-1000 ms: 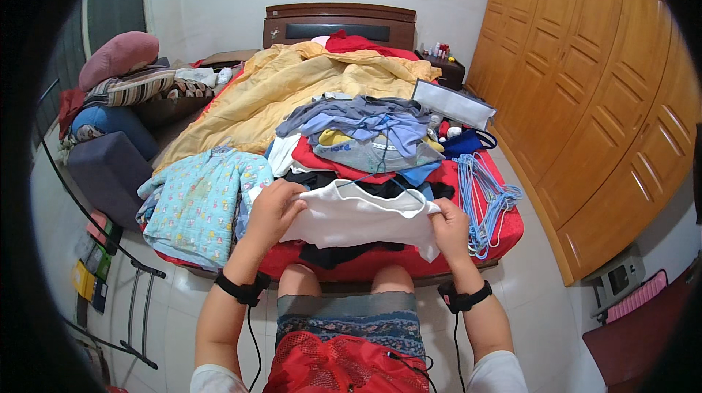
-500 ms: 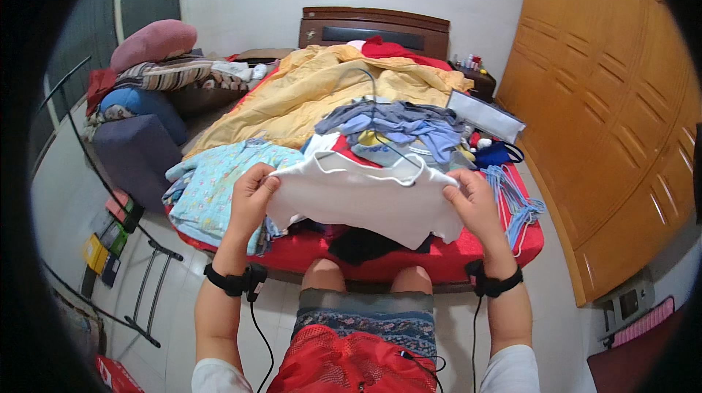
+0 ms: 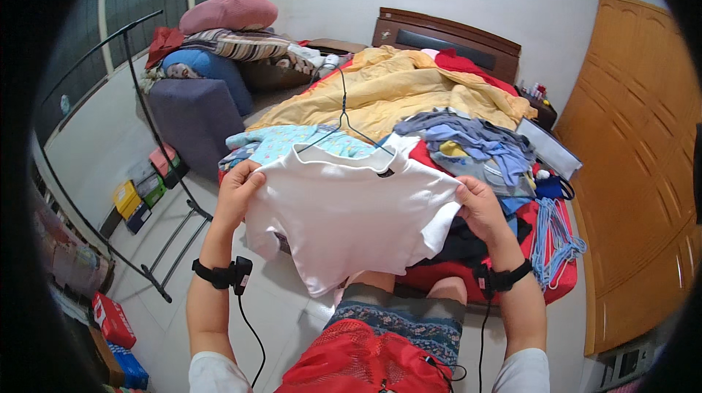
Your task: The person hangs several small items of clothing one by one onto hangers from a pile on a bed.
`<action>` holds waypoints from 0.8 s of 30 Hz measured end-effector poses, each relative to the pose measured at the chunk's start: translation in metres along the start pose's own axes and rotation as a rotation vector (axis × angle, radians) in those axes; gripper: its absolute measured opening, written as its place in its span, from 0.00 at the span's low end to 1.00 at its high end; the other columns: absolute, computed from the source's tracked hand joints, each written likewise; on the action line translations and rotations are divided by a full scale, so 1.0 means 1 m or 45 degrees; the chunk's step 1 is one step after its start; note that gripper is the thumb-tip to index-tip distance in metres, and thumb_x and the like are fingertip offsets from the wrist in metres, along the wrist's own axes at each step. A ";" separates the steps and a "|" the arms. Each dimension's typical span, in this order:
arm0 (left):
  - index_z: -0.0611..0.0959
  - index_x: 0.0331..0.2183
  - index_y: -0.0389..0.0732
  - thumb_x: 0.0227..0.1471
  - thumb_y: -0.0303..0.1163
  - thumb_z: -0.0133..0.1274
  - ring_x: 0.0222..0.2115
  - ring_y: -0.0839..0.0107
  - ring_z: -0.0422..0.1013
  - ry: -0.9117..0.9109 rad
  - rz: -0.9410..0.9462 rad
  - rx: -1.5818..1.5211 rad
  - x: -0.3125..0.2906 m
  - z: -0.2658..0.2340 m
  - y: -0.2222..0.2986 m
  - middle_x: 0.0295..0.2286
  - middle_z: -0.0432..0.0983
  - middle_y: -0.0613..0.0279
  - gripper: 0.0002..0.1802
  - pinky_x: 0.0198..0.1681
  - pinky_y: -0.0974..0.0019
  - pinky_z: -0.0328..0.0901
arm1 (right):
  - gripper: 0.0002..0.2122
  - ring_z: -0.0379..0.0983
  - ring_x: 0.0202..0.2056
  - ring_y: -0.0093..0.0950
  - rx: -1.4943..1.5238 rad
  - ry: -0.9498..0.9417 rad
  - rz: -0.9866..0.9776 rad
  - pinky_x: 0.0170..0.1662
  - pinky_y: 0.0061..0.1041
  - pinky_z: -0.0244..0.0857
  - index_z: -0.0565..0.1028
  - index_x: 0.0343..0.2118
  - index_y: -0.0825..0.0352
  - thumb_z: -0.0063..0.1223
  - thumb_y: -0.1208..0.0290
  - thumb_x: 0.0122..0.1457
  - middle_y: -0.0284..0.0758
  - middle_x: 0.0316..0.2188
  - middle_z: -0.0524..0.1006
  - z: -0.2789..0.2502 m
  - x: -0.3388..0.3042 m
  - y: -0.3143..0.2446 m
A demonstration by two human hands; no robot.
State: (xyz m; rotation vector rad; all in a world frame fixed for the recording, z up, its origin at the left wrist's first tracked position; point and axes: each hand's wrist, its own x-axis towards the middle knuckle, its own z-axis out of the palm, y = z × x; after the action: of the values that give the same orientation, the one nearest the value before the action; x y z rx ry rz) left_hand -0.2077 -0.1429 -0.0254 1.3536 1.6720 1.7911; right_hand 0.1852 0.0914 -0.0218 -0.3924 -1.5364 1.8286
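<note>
A white short-sleeved shirt [image 3: 358, 210] hangs spread out in front of me, on a dark wire hanger [image 3: 344, 111] whose hook rises above the neckline. My left hand [image 3: 238, 192] pinches the shirt by its left shoulder. At the opposite shoulder, the fingers of my right hand [image 3: 482, 206] are closed on the cloth. Behind the shirt, a light blue patterned garment [image 3: 285, 141] lies on the bed. To the right is a heap of blue and grey clothes [image 3: 475, 144], with a bundle of light blue hangers [image 3: 552, 243] near the bed's corner.
A black metal clothes rack [image 3: 142, 100] stands on the left. Beyond it is a dark sofa [image 3: 194, 119] piled with cushions. Boxes [image 3: 128, 199] sit along the left wall. A yellow quilt [image 3: 395, 93] covers much of the bed, and a wooden wardrobe [image 3: 636, 152] lines the right.
My view has turned left, bringing more of the rack into sight. The shirt now hangs down more upright and shows its full front. Both hands keep their hold at the shoulders.
</note>
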 end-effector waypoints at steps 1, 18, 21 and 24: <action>0.78 0.30 0.39 0.54 0.31 0.54 0.27 0.85 0.62 0.045 -0.033 -0.018 -0.003 -0.007 -0.007 0.25 0.69 0.75 0.06 0.31 0.79 0.57 | 0.13 0.76 0.34 0.21 0.052 0.017 0.024 0.38 0.25 0.75 0.74 0.43 0.69 0.50 0.64 0.63 0.32 0.35 0.78 0.008 0.005 0.009; 0.70 0.52 0.38 0.43 0.37 0.62 0.44 0.68 0.70 -0.011 -0.788 -0.327 -0.153 -0.048 -0.215 0.43 0.74 0.63 0.34 0.43 0.64 0.67 | 0.09 0.77 0.34 0.23 0.459 0.144 0.370 0.35 0.24 0.75 0.73 0.41 0.68 0.47 0.69 0.63 0.34 0.36 0.78 0.119 0.044 0.124; 0.70 0.52 0.38 0.44 0.35 0.61 0.38 0.66 0.73 0.084 -0.952 -0.309 -0.137 -0.048 -0.178 0.40 0.75 0.60 0.33 0.34 0.62 0.72 | 0.10 0.77 0.35 0.26 0.518 0.141 0.356 0.37 0.27 0.75 0.72 0.42 0.70 0.45 0.70 0.64 0.35 0.37 0.78 0.119 0.058 0.130; 0.68 0.52 0.37 0.46 0.35 0.59 0.34 0.64 0.75 0.222 -0.781 -0.287 -0.109 -0.071 -0.163 0.39 0.75 0.57 0.32 0.27 0.59 0.76 | 0.12 0.76 0.40 0.30 0.608 0.142 0.270 0.44 0.31 0.74 0.70 0.45 0.73 0.41 0.69 0.66 0.40 0.42 0.76 0.119 0.090 0.128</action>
State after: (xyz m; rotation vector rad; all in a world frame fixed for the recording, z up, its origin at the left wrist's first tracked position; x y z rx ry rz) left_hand -0.2675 -0.2277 -0.2057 0.5165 1.6644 1.6800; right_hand 0.0057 0.0595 -0.0949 -0.4285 -0.9674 2.2199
